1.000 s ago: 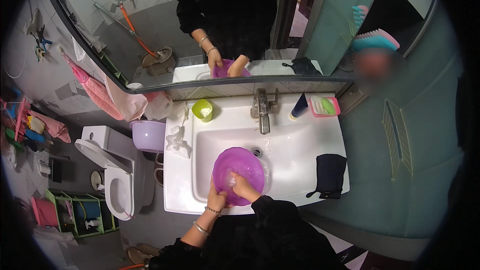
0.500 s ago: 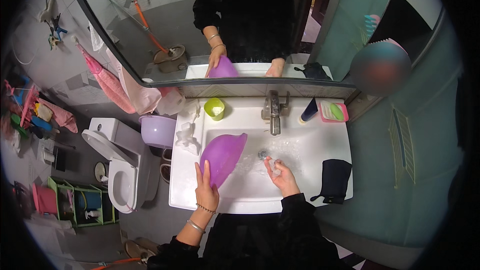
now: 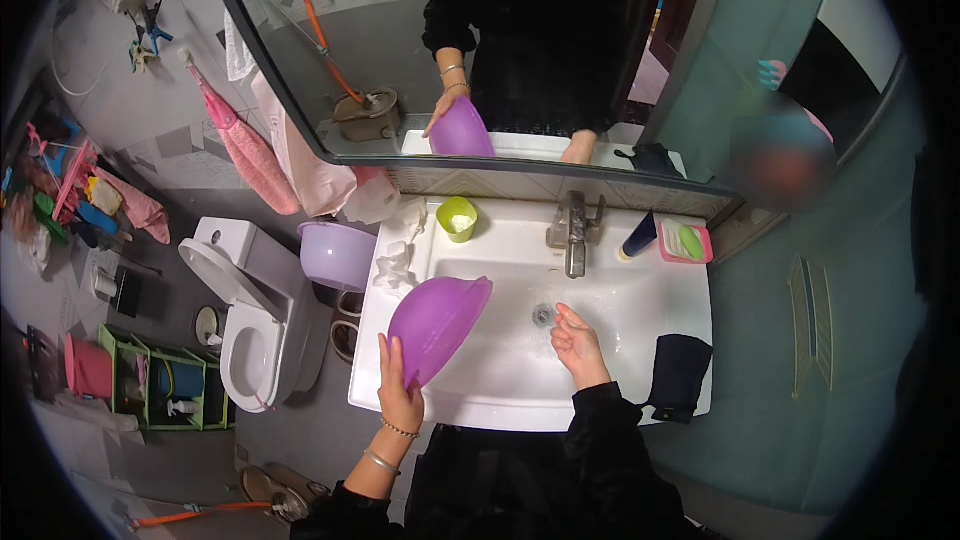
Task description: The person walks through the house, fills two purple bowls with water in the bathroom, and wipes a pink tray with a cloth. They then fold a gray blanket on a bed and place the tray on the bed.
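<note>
My left hand (image 3: 400, 395) grips the rim of a purple plastic basin (image 3: 437, 328), fingers outside it. The basin is tipped on its side over the left part of the white sink (image 3: 500, 395). Over the middle of the sink, just right of the drain (image 3: 543, 315), my right hand (image 3: 577, 345) has its fingers drawn together and curled. Whether anything small is inside them is hidden. A metal faucet (image 3: 576, 240) rises behind the hands. Some water drops lie in the bowl near my right hand.
On the sink's rim are a green cup (image 3: 457, 220), crumpled white tissue (image 3: 395, 268), a dark tube (image 3: 638, 237), a pink soap dish (image 3: 686, 241) and a black cloth pouch (image 3: 681, 378). Left stand a lilac basin (image 3: 338, 255) and a toilet (image 3: 250, 365). A mirror (image 3: 385, 40) hangs behind.
The whitish stuff at my right fingertips is no longer visible, and the splashing in the bowl has died down. My left hand still holds the tipped basin. The view has shifted slightly.
</note>
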Demonstrator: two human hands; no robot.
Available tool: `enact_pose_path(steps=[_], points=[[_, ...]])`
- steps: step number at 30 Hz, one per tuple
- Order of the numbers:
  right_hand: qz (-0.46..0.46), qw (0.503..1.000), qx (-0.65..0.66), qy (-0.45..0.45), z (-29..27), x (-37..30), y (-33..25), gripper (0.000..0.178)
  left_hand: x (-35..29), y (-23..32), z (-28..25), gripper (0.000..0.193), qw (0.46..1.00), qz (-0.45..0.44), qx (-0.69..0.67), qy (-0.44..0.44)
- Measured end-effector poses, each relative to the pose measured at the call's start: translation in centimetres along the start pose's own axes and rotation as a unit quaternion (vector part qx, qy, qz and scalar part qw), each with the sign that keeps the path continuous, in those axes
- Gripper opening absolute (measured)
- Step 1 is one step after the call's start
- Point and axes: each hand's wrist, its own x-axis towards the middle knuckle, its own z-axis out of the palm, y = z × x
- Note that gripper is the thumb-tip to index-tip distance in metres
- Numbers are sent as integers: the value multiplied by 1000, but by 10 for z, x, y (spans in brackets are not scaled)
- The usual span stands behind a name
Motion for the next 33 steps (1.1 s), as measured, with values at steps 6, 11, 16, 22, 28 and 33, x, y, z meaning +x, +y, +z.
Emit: enact_pose_path(steps=[6, 11, 16, 22, 28, 33], points=[[13, 988, -108, 107, 21, 8, 7, 20, -17, -19, -23, 69, 996, -76, -39, 34], [17, 985, -107, 133, 35, 17, 18, 32, -21, -18, -36, 71, 998, -33, 28, 48], [37, 982, -124, 139, 37, 29, 29, 36, -23, -19, -43, 71, 998, -34, 13, 59], [151, 945, -283, 64, 49, 65, 75, 16, -58, -64, -34, 61, 963, -172, -135, 157], [46, 934, -343, -93, 170, 114, 116, 45, -67, -43, -69, 56, 781, -436, -409, 178], [-87, 863, -495, -48, 204, 136, 129, 65, -83, -56, -77, 52, 763, -442, -446, 154]])
